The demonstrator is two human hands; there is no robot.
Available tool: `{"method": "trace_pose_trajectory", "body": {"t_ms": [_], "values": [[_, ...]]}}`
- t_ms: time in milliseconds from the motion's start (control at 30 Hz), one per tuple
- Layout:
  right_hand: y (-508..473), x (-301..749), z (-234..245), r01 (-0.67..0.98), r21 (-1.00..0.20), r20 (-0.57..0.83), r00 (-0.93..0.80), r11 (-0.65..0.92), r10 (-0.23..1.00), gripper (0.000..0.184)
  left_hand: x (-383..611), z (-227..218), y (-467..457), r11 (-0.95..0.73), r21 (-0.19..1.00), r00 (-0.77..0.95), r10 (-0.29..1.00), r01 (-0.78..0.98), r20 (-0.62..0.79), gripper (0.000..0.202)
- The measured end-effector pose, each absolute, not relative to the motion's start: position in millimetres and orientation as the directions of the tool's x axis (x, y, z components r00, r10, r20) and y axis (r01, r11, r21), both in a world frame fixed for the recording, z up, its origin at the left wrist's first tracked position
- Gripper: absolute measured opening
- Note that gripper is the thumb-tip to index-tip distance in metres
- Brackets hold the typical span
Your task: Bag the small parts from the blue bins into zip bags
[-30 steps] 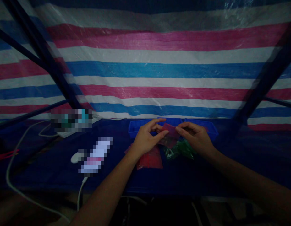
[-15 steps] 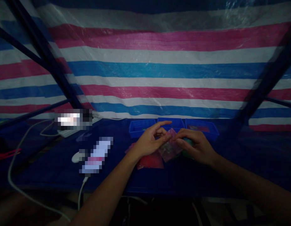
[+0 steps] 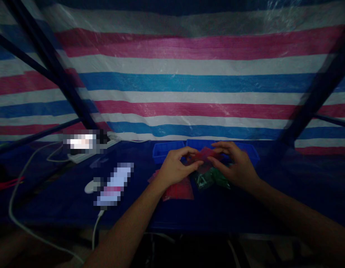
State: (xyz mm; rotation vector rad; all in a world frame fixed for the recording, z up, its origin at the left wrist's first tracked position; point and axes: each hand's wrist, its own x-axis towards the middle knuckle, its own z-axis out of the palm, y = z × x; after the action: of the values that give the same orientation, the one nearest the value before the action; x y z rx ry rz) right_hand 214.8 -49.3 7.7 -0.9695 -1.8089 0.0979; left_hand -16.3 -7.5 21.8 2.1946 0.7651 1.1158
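Note:
Between my two hands is a small pink see-through plastic bag (image 3: 206,153), raised above the table. My left hand (image 3: 178,163) pinches its left side between thumb and fingers. On the other side my right hand (image 3: 235,162) grips it the same way. What the bag holds, if anything, is too dark to make out. Just below it lie green plastic packets (image 3: 210,178), partly under my right hand. Red and pink plastic bags (image 3: 179,190) lie flat on the table beneath my left wrist.
Three blue trays (image 3: 168,150) stand in a row behind my hands. On the left of the blue table (image 3: 172,219) are a blurred-out phone (image 3: 115,182) on a white cable, a white round object (image 3: 91,186) and a power strip (image 3: 80,156). Striped sheeting hangs behind, between dark posts.
The pink bag has been lifted slightly and now spans both hands. My right hand has moved up a little, uncovering the green packets. My left fingers have curled in onto the bag.

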Motion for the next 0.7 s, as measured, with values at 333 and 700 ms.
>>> {"method": "trace_pose_trajectory", "body": {"t_ms": [333, 700], "values": [[-26, 259, 41, 0.720, -0.039, 0.717, -0.462, 0.692, 0.521, 0.022, -15, 22, -3, -0.837, 0.446, 0.479, 0.547, 0.317, 0.686, 0.017], [11, 344, 45, 0.916, 0.124, 0.806, -0.317, 0.383, 0.499, 0.014, -18, 21, 1, -0.792, 0.461, 0.393, 0.603, 0.401, 0.694, 0.010]]}}
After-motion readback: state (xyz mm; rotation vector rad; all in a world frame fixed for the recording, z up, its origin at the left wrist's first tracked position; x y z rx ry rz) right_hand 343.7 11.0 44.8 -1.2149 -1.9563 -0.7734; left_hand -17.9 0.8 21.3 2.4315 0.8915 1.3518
